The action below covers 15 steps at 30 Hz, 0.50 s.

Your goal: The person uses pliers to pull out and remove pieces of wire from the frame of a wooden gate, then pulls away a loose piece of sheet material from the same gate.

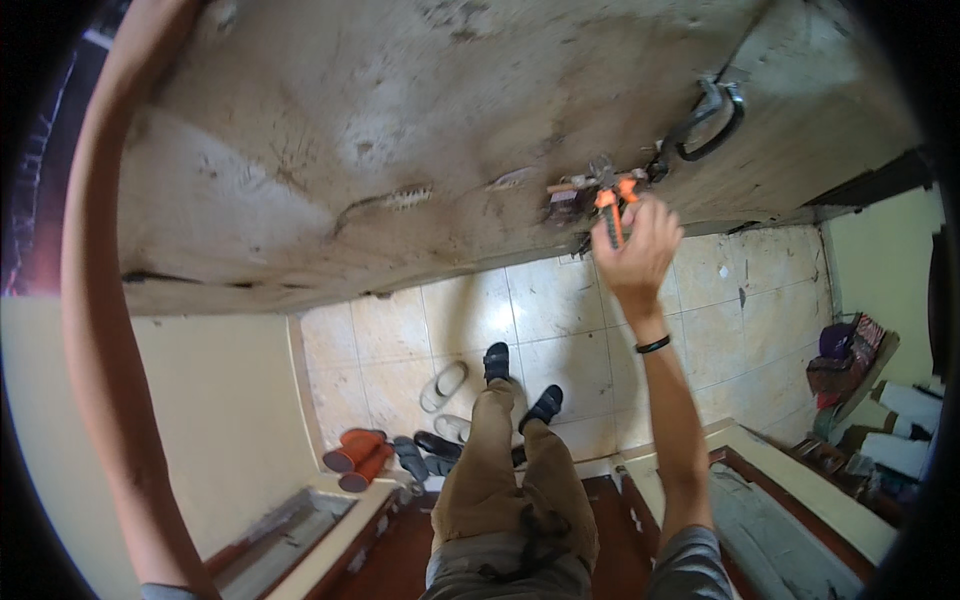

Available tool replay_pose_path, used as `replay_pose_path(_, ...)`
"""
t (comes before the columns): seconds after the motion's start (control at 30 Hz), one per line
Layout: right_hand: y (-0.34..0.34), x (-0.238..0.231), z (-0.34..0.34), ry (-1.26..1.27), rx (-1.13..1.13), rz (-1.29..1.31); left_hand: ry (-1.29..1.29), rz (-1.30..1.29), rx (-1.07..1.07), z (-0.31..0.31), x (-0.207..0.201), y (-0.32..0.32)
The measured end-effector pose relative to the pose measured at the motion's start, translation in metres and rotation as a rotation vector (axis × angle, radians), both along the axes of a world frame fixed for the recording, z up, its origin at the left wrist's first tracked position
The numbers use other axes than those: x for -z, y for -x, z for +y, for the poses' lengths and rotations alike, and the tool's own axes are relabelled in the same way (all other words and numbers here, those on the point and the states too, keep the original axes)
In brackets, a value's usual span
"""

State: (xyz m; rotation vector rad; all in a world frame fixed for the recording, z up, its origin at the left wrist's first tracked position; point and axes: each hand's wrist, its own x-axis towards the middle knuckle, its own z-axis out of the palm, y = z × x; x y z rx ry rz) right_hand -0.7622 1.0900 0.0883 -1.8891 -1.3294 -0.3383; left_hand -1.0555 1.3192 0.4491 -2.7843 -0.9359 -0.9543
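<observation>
My right hand (640,240) is wrapped round orange-and-black-handled pliers (611,210). The tool's metal jaws are up against, or just in front of, a small pipe fitting (585,183) on the stained, worn surface (330,110); whether they grip it I cannot tell. Right of the tool, a black curved handle or hose (727,125) sticks out from the same surface. On the left, my left arm (95,250) reaches up past the top edge, so its hand is out of the picture.
Light tiles (560,300) cover the floor under my feet. Orange boots (360,458), pale sandals (443,386) and several dark shoes (425,452) lie left of my legs. A patterned cloth bundle (848,360) and stacked goods are at the right, beside a pale green wall (885,270).
</observation>
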Motion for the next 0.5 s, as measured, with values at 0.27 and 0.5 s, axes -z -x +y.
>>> replay_pose_path(0.27,0.086,0.032,0.023,-0.299,0.102,1.436,0.100,0.041,-0.116,0.075,-0.002,0.019)
replay_pose_path(0.5,0.114,0.031,0.034,-0.253,0.181,1.420,0.360,-0.052,-0.041,0.055,-0.002,0.029)
